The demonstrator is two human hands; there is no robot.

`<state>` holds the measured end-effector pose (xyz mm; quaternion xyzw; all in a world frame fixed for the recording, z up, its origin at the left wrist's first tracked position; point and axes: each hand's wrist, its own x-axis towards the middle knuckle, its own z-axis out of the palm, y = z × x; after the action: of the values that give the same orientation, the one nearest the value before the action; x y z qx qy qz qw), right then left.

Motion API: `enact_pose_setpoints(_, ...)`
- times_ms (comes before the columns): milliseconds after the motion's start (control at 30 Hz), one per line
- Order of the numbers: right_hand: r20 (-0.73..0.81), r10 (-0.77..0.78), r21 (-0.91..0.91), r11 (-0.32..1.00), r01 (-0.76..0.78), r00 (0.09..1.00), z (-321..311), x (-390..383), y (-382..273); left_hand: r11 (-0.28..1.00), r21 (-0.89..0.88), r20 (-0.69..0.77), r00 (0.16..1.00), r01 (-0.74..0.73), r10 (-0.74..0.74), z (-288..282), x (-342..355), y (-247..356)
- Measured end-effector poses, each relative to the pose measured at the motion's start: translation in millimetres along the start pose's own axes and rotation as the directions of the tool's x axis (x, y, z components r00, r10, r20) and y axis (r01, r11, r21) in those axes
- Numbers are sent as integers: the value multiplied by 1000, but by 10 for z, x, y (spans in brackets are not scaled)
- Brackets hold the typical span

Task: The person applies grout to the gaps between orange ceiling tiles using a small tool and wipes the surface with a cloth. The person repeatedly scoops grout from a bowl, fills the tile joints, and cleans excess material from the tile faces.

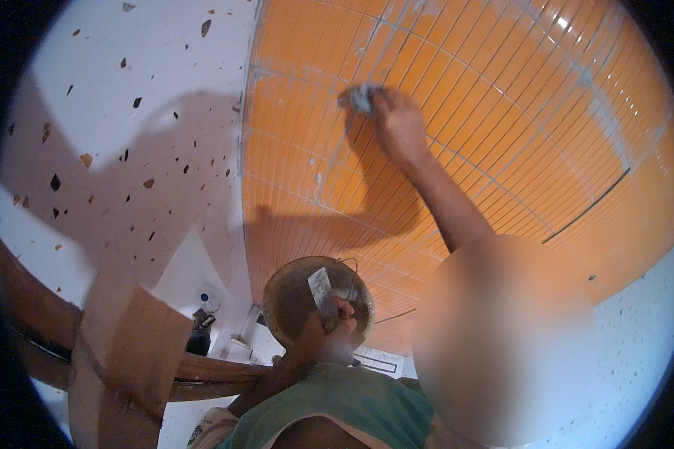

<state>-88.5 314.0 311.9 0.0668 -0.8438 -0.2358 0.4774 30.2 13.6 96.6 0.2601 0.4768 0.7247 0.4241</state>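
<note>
My right hand (401, 127) is closed on a greyish, smeared wad (362, 97), perhaps cloth or sponge, against an orange tiled wall (487, 90) with many thin grooves and pale grey streaks along the joints. My left hand (331, 329) grips a putty knife (320, 286), its grey blade pointing up, over a round, stained bucket (281, 280) with a wire handle. My right forearm reaches up from the lower right, where a blurred oval hides part of the view.
A white speckled surface (112, 127) runs along the left, under shadow. Brown wooden boards (131, 352) cross the lower left. Small dark objects (199, 337) and a white pipe-like fitting (208, 301) lie low, left of the bucket. Pale speckled surface (640, 314) shows at the right.
</note>
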Motion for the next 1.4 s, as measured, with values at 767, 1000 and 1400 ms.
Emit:
enact_pose_setpoints(767, -144, 156, -88, 982, -169, 977, -215, 419, 128, 998, 59, 17, 1000, -24, 23, -56, 27, -127)
enact_pose_setpoints(1000, 493, 158, 131, 959, -253, 855, 468, -1484, -911, 999, 34, 19, 999, -38, 37, -32, 9, -94)
enact_pose_setpoints(1400, 692, 640, 541, -153, -827, 334, -972, -2104, -1439, 973, 203, -55, 991, -109, 123, 58, -7, 43)
